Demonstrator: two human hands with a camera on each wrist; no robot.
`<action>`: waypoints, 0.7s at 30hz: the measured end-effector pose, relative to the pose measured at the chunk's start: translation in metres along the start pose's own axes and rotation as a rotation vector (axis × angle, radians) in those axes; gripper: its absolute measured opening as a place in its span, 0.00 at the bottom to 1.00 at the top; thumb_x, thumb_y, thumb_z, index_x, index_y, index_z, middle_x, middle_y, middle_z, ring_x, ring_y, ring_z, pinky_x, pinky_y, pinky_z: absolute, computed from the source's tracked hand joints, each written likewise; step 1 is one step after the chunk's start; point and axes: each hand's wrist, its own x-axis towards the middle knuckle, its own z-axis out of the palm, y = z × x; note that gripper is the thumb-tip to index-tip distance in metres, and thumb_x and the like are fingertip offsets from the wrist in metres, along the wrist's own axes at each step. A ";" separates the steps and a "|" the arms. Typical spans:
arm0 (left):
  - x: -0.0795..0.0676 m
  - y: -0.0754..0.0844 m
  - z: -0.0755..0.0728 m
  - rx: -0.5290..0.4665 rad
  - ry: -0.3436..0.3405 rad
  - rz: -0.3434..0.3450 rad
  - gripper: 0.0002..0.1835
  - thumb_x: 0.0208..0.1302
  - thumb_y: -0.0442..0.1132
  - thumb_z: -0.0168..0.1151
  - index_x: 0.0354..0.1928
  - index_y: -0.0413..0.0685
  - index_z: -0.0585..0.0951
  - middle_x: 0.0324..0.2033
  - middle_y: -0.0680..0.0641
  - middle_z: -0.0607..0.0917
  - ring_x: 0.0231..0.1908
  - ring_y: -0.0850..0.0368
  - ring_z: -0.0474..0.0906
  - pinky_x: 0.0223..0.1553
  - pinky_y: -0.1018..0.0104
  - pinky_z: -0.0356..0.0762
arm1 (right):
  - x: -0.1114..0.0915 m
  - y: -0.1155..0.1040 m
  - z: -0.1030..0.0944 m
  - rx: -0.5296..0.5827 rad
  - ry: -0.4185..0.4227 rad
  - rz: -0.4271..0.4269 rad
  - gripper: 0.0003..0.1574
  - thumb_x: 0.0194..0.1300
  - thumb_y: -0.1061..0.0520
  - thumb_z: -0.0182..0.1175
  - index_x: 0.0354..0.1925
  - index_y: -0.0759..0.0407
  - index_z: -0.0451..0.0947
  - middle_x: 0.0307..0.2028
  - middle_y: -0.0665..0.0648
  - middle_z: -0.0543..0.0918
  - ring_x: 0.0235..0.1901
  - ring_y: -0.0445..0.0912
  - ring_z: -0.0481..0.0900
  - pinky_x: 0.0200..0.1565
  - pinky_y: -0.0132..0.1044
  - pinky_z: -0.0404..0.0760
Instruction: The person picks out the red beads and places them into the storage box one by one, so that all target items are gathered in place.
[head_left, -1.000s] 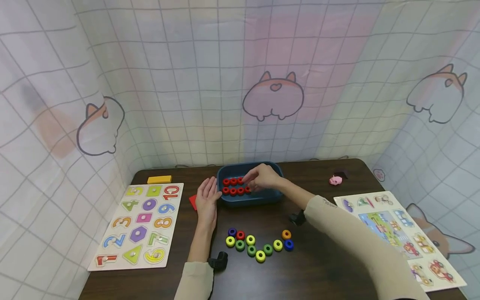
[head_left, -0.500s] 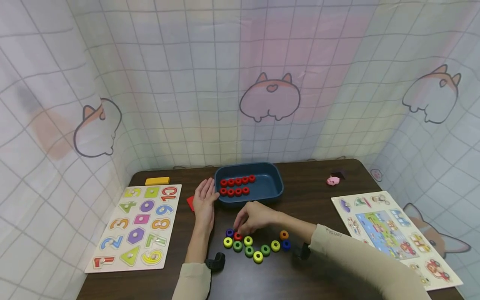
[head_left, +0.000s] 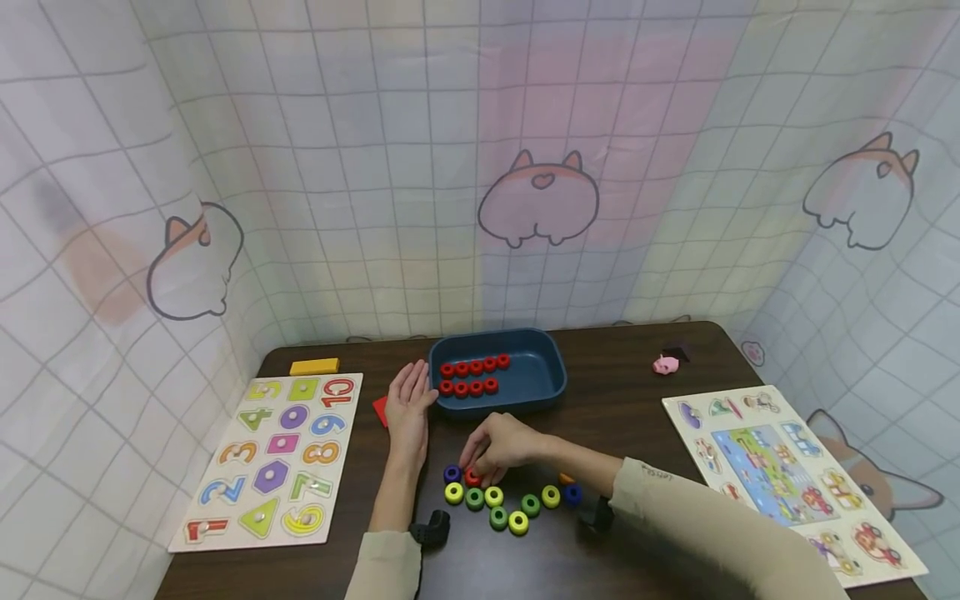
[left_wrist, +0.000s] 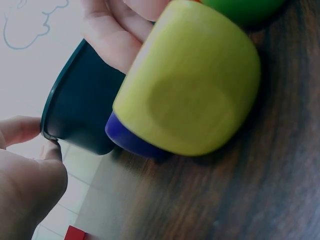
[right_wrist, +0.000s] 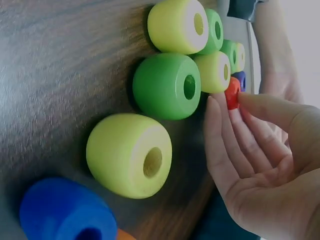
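Note:
My right hand (head_left: pixel 512 440) is over the loose beads and pinches a red bead (head_left: pixel 472 478) between thumb and fingers. In the right wrist view the same red bead (right_wrist: pixel 232 93) sits at the fingertips, partly covered. My left hand (head_left: pixel 408 414) lies along the left side of a dark blue tray (head_left: pixel 528 383), fingers straight, thumb against its near corner. Several red beads (head_left: pixel 476 367) stand in two rows inside the tray, on its left half. Yellow, green and blue beads lie near the right hand, among them a yellow bead (head_left: pixel 551 497) and a green bead (head_left: pixel 530 505).
A number puzzle board (head_left: pixel 285 458) lies on the left, with a yellow block (head_left: pixel 314 367) behind it. To the right is a picture puzzle board (head_left: pixel 795 483). A small pink figure (head_left: pixel 665 364) stands at the back right. A red piece (head_left: pixel 381 410) lies beside the left hand.
My right hand has come out of the tray, toward me, down to the loose beads and onto the red one. Several beads have shifted slightly. The left hand stays at the tray.

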 end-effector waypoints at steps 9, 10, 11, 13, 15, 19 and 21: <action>-0.001 -0.002 0.000 0.009 0.007 -0.004 0.36 0.58 0.13 0.52 0.68 0.40 0.61 0.69 0.34 0.64 0.69 0.48 0.64 0.69 0.57 0.61 | -0.004 -0.028 -0.044 0.040 -0.022 -0.072 0.13 0.57 0.68 0.67 0.43 0.62 0.86 0.37 0.61 0.88 0.32 0.61 0.87 0.38 0.58 0.85; -0.001 -0.002 0.000 0.007 0.007 -0.005 0.36 0.58 0.13 0.52 0.69 0.40 0.61 0.69 0.34 0.64 0.69 0.48 0.64 0.70 0.57 0.60 | -0.004 -0.032 -0.053 0.043 -0.010 -0.073 0.13 0.57 0.68 0.68 0.43 0.61 0.86 0.38 0.61 0.88 0.32 0.61 0.87 0.38 0.57 0.85; -0.001 -0.002 0.000 0.007 0.005 -0.005 0.37 0.58 0.13 0.53 0.69 0.40 0.61 0.69 0.34 0.64 0.69 0.48 0.64 0.70 0.58 0.60 | -0.003 -0.035 -0.062 0.049 0.003 -0.070 0.14 0.57 0.67 0.67 0.44 0.62 0.85 0.39 0.61 0.88 0.33 0.61 0.87 0.38 0.57 0.85; -0.001 -0.002 -0.001 -0.003 -0.001 -0.007 0.37 0.58 0.12 0.52 0.69 0.40 0.60 0.69 0.35 0.64 0.70 0.48 0.63 0.69 0.59 0.61 | 0.000 -0.040 -0.081 0.043 0.046 -0.059 0.15 0.59 0.67 0.66 0.46 0.63 0.84 0.40 0.61 0.88 0.34 0.61 0.87 0.39 0.55 0.86; -0.001 -0.001 -0.001 -0.010 -0.007 -0.007 0.37 0.59 0.12 0.52 0.69 0.40 0.60 0.70 0.35 0.64 0.70 0.48 0.61 0.69 0.61 0.61 | 0.005 -0.041 -0.100 0.031 0.103 -0.044 0.15 0.60 0.67 0.65 0.47 0.65 0.83 0.41 0.62 0.87 0.35 0.61 0.87 0.37 0.52 0.87; -0.001 0.000 -0.001 -0.007 -0.010 -0.009 0.37 0.59 0.12 0.51 0.69 0.40 0.60 0.70 0.35 0.63 0.71 0.47 0.61 0.68 0.63 0.62 | 0.018 -0.032 -0.127 0.013 0.194 0.012 0.17 0.61 0.67 0.63 0.50 0.67 0.82 0.44 0.63 0.87 0.38 0.63 0.86 0.40 0.51 0.86; -0.001 0.000 -0.001 0.002 -0.007 -0.009 0.36 0.59 0.12 0.51 0.69 0.40 0.61 0.70 0.35 0.64 0.70 0.47 0.61 0.68 0.63 0.63 | 0.026 -0.024 -0.134 -0.002 0.227 0.047 0.18 0.61 0.67 0.63 0.51 0.67 0.81 0.45 0.63 0.86 0.38 0.63 0.86 0.42 0.53 0.86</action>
